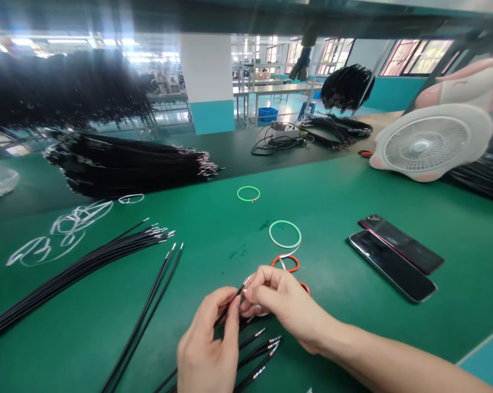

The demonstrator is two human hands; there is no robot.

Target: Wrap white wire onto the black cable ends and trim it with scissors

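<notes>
Between the thumb and fingers of my left hand (211, 338) is a thin black cable (241, 289), its tip pointing up and right. The closed fingers of my right hand (281, 297) meet it there, pinching at the tip; anything else inside them is hidden. Just beyond that hand lies an orange-red ring (291, 264), with part of another beside the knuckles. A thin white strip (284, 263) runs from near a pale ring (285, 234) down behind my right hand. Several black cables with pale-marked ends (266, 349) lie beneath my hands on the green mat (328, 229).
At left are a bundle of black cables (119, 256), two separate cables (148, 311) and white strip curls (77, 221). A thick cable bundle (136, 164) lies behind. Farther up is a green ring (248, 188). Two phones (394, 265) and a white fan (428, 144) stand right.
</notes>
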